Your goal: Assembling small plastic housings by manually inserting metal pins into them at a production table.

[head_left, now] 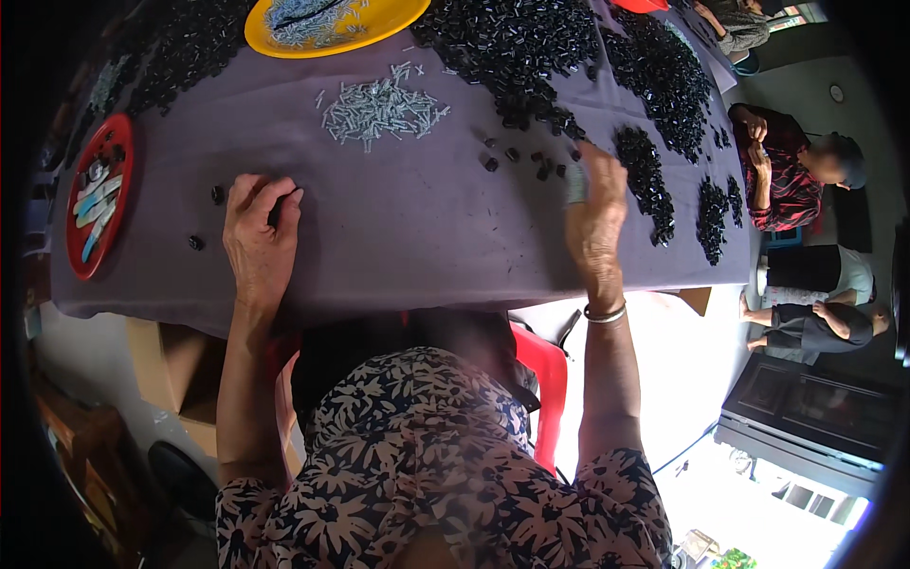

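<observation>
Loose black pieces (543, 171) lie on the purple-grey cloth (398, 223), just left of the right hand (599, 209); that hand is blurred, its fingers stretched toward the far side, and whether they grip anything I cannot tell. A pale cover (574, 183) wraps its thumb. The left hand (258, 237) is curled, thumb near the fingers; whether the dark patch between them is a piece is unclear. Two single black pieces (217, 195) sit left of it. Farther off are a pile of clear pins (379, 112), a large black heap (512, 57) and a yellow plate (355, 45). A red tray (126, 152) stands far left. At right, a round wall disc (836, 93) has markings too small to read.
</observation>
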### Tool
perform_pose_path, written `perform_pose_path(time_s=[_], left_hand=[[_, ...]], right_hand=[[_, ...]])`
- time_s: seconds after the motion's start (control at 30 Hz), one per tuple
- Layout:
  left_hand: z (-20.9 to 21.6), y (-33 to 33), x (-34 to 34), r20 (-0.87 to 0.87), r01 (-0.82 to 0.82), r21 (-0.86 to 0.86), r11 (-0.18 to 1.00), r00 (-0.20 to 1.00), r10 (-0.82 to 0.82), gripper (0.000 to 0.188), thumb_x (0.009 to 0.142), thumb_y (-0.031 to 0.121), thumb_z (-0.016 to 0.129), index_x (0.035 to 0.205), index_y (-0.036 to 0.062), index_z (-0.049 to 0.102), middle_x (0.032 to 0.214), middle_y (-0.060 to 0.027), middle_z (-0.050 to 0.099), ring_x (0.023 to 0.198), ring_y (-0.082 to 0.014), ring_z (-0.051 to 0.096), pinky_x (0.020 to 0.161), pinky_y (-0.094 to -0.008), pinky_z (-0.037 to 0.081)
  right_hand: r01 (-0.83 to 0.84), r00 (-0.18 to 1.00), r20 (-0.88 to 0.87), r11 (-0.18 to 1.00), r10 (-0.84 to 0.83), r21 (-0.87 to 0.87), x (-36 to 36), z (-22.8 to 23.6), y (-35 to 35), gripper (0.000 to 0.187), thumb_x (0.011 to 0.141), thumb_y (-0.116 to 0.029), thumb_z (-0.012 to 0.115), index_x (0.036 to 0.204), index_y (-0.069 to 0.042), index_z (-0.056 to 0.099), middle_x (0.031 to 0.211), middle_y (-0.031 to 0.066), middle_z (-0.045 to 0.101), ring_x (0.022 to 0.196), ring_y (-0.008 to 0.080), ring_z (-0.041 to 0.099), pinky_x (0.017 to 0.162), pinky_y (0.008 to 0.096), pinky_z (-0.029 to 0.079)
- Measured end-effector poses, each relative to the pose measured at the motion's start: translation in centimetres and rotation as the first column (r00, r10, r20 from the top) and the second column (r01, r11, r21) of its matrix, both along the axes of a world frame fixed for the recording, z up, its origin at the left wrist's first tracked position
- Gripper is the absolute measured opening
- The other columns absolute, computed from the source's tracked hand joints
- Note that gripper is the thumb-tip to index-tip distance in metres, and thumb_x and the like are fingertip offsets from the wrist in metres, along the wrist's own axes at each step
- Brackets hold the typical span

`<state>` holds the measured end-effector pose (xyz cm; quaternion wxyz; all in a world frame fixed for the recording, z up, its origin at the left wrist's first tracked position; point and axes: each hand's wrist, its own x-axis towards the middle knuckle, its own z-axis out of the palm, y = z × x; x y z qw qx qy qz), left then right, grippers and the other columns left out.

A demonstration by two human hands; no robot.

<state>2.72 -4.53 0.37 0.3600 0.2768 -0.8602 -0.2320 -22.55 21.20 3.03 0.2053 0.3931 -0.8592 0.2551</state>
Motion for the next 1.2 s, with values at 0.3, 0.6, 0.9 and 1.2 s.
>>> perform_pose_path(time_s=[0.3, 0.6, 0.9, 1.2], left_hand=[[0.0, -0.1, -0.1, 0.014, 0.023, -0.021, 1.0, 1.0, -0.023, 0.013, 0.084, 0.003, 0.071, 0.097, 0.0031, 0.067, 0.093, -0.0071, 0.059, 0.081, -0.021, 0.06, 0.07, -0.0318, 0.049], [0.2, 0.5, -0.6, -0.007, 0.012, -0.189, 0.982, 1.0, -0.014, 0.014, 0.076, 0.001, 0.073, 0.089, 0.0047, 0.067, 0.088, -0.005, 0.057, 0.08, -0.0257, 0.058, 0.068, -0.0375, 0.049], [0.2, 3.3, -1.7, -0.216, 0.212, 0.057, 0.975, 0.957, -0.196, 0.013, 0.075, -0.001, 0.072, 0.086, 0.0038, 0.067, 0.081, -0.0079, 0.058, 0.072, -0.0238, 0.06, 0.062, -0.0348, 0.049], [0.2, 6.2, -1.4, -0.41, 0.548, 0.625, 0.556, 0.836, -0.364, 0.02, 0.086, -0.001, 0.07, 0.106, 0.002, 0.068, 0.091, -0.0026, 0.062, 0.084, -0.0109, 0.061, 0.074, -0.0238, 0.05]], right_hand=[[-0.015, 0.928, 0.365, 0.987, 0.074, -0.161, -1.6, 1.4, 0.9, 0.018, 0.084, -0.001, 0.069, 0.102, -0.006, 0.07, 0.088, 0.0042, 0.068, 0.086, 0.0208, 0.065, 0.074, 0.0288, 0.05], [-0.232, 0.923, -0.141, 0.811, 0.357, 0.537, -2.5, 2.0, -3.2, 0.019, 0.071, 0.003, 0.063, 0.084, -0.009, 0.068, 0.082, 0.0062, 0.064, 0.091, 0.0248, 0.06, 0.086, 0.0385, 0.043], [-0.2, 0.965, -0.074, 0.886, 0.253, 0.418, -4.5, 1.0, -4.1, 0.007, 0.07, -0.012, 0.06, 0.075, -0.007, 0.063, 0.078, 0.0152, 0.067, 0.075, 0.0359, 0.065, 0.073, 0.0476, 0.05], [-0.421, 0.614, 0.555, 0.828, 0.561, -0.371, 8.5, 1.9, -6.5, 0.011, 0.081, 0.002, 0.071, 0.09, -0.001, 0.065, 0.082, -0.002, 0.063, 0.075, 0.0063, 0.055, 0.07, 0.0217, 0.047]])
